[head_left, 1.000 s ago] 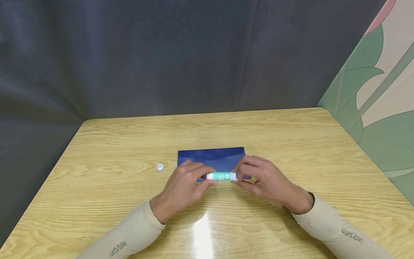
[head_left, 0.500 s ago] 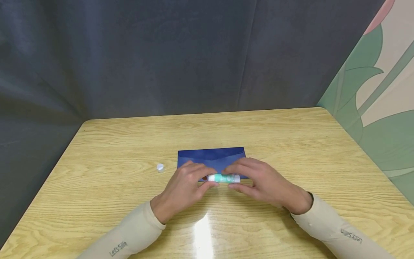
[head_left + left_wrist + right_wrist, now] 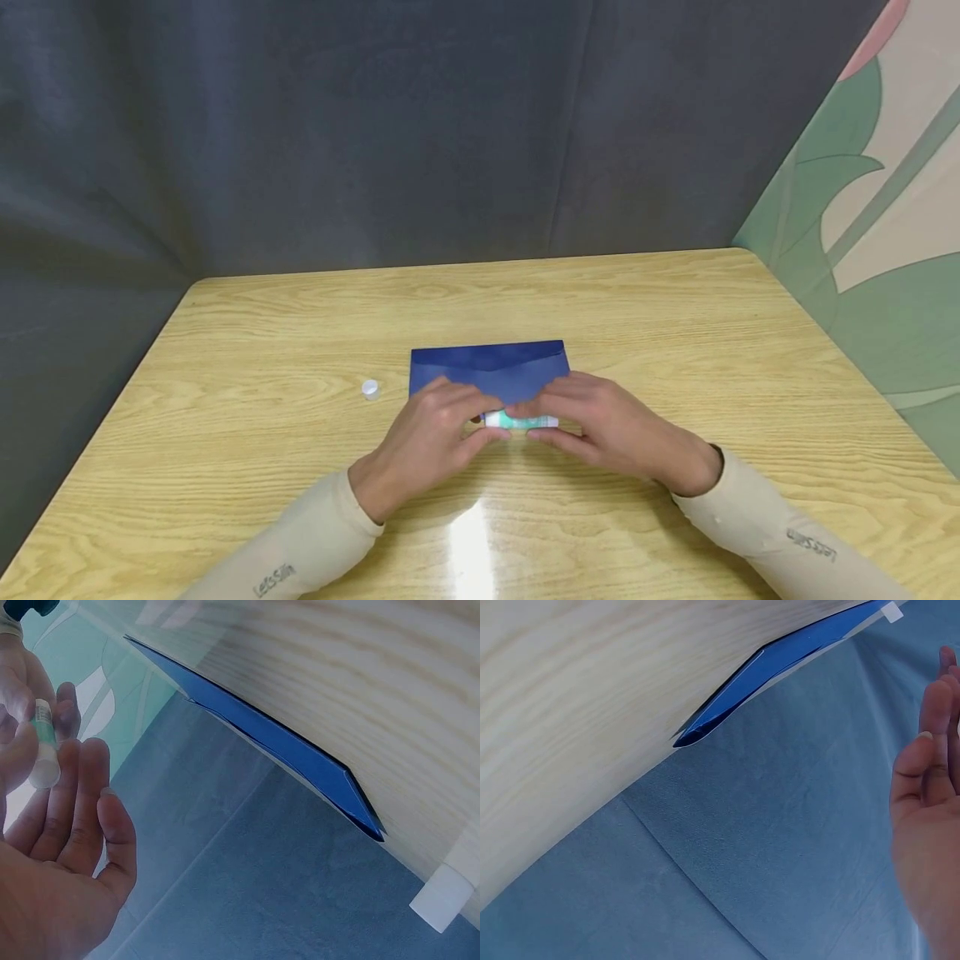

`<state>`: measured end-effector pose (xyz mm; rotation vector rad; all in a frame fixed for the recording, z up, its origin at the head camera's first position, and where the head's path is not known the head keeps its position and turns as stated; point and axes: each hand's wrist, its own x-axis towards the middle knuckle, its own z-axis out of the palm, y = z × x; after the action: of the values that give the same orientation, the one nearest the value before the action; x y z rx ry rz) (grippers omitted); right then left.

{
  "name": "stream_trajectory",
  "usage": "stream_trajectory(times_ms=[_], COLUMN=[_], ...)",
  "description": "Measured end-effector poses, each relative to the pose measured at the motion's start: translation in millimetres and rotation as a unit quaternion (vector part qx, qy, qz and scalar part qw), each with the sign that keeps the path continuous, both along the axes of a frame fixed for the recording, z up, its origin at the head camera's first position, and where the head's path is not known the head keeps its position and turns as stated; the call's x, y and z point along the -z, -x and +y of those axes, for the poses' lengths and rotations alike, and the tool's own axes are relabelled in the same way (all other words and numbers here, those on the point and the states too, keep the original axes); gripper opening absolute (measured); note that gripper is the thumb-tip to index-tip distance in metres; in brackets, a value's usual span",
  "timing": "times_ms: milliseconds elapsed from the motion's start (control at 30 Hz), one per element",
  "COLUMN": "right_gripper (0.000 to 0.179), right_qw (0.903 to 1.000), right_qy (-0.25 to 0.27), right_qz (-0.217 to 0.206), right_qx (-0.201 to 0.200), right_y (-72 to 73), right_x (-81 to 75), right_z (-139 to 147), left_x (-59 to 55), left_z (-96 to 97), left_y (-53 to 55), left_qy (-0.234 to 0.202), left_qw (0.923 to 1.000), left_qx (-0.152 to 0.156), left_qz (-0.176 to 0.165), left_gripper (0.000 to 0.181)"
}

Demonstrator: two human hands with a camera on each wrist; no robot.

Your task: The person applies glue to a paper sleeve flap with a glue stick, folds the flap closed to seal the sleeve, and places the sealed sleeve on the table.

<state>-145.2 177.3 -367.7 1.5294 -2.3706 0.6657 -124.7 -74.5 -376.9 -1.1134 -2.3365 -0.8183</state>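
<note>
A green and white glue stick (image 3: 534, 422) lies sideways between both hands, raised a little over the table. My left hand (image 3: 429, 427) pinches its left end between thumb and fingers. Around the right part, my right hand (image 3: 603, 418) holds it, fingers along the top and thumb underneath. In the left wrist view the white end of the glue stick (image 3: 46, 769) points toward the left palm. Just beyond the hands is a blue envelope (image 3: 491, 371), its near edge partly covered by them. A white cap (image 3: 371, 389) stands left of the envelope.
The wood-grain table (image 3: 285, 333) extends on all sides of the hands. A dark curtain (image 3: 390, 133) hangs behind its far edge, and a wall with a painted leaf pattern (image 3: 892, 275) is at the right.
The right hand has shifted from the glue stick's right end leftward along it, so its fingers cover the top. The glue stick has come slightly nearer the body; envelope and cap stay put.
</note>
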Motion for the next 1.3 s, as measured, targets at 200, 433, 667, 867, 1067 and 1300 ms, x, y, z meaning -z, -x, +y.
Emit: stream_trajectory(times_ms=[200,433,667,867,1067,1300], right_gripper=[0.037,0.04,0.039,0.037,0.035,0.037], right_qw=[0.9996,0.9989,1.0,0.9998,0.9998,0.9999], right_qy=[0.007,0.014,0.002,0.001,-0.004,-0.001], right_qz=[0.024,0.035,0.002,-0.013,-0.012,-0.007], right_qx=[-0.014,-0.028,-0.007,0.014,0.016,0.014], right_y=[0.2,2.7,2.7,1.1,1.3,1.8], right_x=[0.5,3.3,1.0,-1.6,-0.4,-0.3], right_z=[1,0,5,10,11,10], left_x=[0.9,0.6,-1.4,-0.9,-0.7,2.8], left_z=[-0.1,-7.2,-36.7,-65.4,-88.7,-99.1], left_y=[-2.1,-1.8,-4.9,3.0,16.5,19.6], left_qy=[0.012,0.016,-0.002,0.035,0.074,0.137], left_qw=[0.9999,0.9996,0.9869,0.9759,0.9635,0.948], left_qx=[-0.001,0.006,-0.093,-0.197,-0.246,-0.258], left_qz=[-0.002,-0.023,-0.132,-0.087,-0.076,-0.125], left_gripper=[0.022,0.025,0.025,0.029,0.036,0.042])
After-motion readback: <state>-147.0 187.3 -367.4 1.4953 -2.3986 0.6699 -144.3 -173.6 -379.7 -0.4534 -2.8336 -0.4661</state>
